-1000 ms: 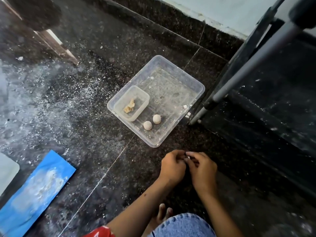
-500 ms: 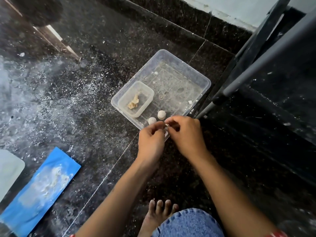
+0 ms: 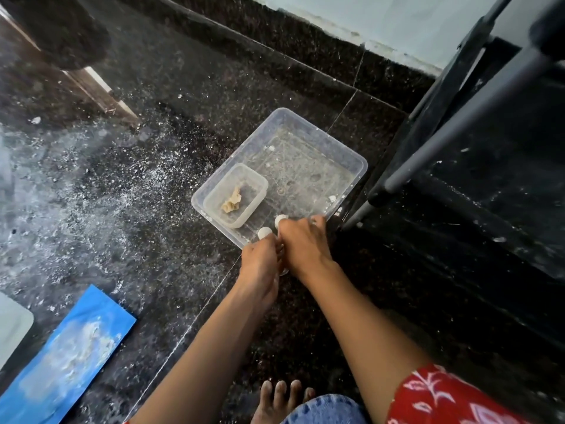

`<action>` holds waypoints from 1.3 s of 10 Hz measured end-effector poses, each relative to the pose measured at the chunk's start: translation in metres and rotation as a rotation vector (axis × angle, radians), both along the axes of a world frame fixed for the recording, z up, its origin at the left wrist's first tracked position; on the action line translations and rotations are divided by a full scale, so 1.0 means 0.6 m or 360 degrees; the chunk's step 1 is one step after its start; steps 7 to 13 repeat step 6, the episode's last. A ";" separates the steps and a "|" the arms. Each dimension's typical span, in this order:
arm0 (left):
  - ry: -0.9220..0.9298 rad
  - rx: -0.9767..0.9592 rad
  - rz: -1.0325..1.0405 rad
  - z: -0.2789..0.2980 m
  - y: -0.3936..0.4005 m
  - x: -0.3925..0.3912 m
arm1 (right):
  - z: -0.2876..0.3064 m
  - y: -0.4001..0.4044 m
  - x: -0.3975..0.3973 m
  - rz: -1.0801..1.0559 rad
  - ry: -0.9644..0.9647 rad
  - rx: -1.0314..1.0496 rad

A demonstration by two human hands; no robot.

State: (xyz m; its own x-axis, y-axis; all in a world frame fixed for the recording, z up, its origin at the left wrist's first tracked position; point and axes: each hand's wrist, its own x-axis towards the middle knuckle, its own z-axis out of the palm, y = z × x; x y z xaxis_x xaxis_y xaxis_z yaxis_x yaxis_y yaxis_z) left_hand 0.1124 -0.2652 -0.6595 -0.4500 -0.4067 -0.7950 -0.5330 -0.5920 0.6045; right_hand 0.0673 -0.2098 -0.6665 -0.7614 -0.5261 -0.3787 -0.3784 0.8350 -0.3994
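- Clear plastic forms the big tub [image 3: 351, 157] on the dark speckled floor [image 3: 128, 258], and both hands reach over its near rim.
- The left hand [image 3: 260, 261] and right hand [image 3: 302, 243] are pressed side by side, knuckles up and fingers bent down into the tub. Their tips are hidden, so I cannot tell whether either pinches anything.
- Two white balls lie on the tub's bottom by the near corner. The nearer ball [image 3: 264, 232] is just past the left fingertips, and the farther ball [image 3: 279, 220] is against the right hand's fingers (touching or only overlapping, hard to say).
- A small inner tub [image 3: 253, 179] sits in the big one's left corner with a tan scrap [image 3: 232, 201] inside it, and a white bit [image 3: 332, 198] lies near the right wall.
- The work looks like shaping small balls and laying them in the tub. Two are finished and down. The hands conceal whether a third is being set beside them. Most of the tub's bottom is bare, so plenty may remain.
- A blue sheet [image 3: 70, 356] smeared with white lies at lower left, white powder is scattered across the floor, and a grey metal leg [image 3: 428, 160] stands just right of the tub.
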 end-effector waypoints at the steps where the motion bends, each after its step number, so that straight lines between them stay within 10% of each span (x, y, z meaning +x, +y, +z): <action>1: 0.0003 0.0008 0.0036 0.004 0.000 -0.004 | 0.000 -0.001 -0.004 0.0007 0.0023 -0.0005; 5: 0.0099 -0.0104 -0.0119 0.041 0.015 0.026 | 0.057 0.090 -0.003 0.0010 0.0354 -0.0132; 13: 0.0052 -0.0175 -0.0340 0.063 0.040 0.038 | 0.105 0.168 -0.003 0.0033 0.0090 -0.0003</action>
